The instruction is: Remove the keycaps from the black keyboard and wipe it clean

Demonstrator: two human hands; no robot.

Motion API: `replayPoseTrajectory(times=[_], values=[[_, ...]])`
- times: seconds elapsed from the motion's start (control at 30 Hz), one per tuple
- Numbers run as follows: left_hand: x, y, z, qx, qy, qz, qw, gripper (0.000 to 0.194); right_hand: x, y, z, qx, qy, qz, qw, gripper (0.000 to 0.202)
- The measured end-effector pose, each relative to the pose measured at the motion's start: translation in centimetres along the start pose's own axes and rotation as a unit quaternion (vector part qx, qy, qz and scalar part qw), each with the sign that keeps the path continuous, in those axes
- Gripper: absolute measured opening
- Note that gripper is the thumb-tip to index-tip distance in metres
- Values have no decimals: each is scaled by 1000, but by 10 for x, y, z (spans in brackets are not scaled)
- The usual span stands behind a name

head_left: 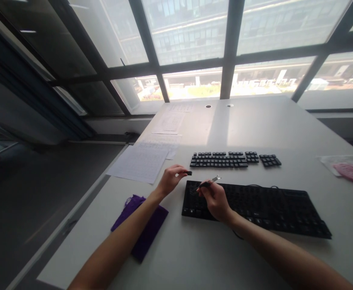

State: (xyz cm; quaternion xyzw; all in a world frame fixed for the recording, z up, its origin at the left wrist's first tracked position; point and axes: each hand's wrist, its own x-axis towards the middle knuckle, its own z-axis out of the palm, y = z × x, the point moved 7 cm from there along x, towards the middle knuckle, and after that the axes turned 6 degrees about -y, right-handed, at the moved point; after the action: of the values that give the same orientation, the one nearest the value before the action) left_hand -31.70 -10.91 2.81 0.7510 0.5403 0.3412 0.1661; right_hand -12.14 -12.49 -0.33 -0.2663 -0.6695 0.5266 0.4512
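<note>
My left hand [171,178] pinches a small black keycap [189,173] between thumb and fingertips, just beyond the keyboard's far left corner. My right hand [215,199] is closed round a thin tool with a dark grip and metal wire ends, which looks like a keycap puller [206,184]. That hand is over the left part of the black keyboard [273,205], hiding some of it. Most of the keyboard's upper rows look bare, while keys still sit along its front edge. Removed keycaps [219,160] lie in neat rows and blocks behind the keyboard.
A folded purple cloth [148,233] lies under my left forearm. Printed sheets [138,163] run along the table's left edge. At the right is a pink brush-like object [352,174] on a clear plastic bag [327,163]. Windows stand beyond the white table [255,129].
</note>
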Motion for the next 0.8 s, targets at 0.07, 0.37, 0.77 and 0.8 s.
replayPoseTrajectory(times=[0.07, 0.37, 0.77, 0.8], values=[[12, -8, 12, 3, -13, 4, 1000, 5, 0, 2, 2, 5, -12, 3, 1000, 16], [22, -21, 31, 15, -4, 8, 1000, 9, 1, 7, 4, 17, -19, 24, 999, 19], [22, -32, 35, -23, -8, -5, 1000, 16, 1, 9, 4, 16, -20, 35, 999, 18], [22, -32, 36, -22, -8, -5, 1000, 15, 1, 9, 4, 14, -20, 36, 999, 19]])
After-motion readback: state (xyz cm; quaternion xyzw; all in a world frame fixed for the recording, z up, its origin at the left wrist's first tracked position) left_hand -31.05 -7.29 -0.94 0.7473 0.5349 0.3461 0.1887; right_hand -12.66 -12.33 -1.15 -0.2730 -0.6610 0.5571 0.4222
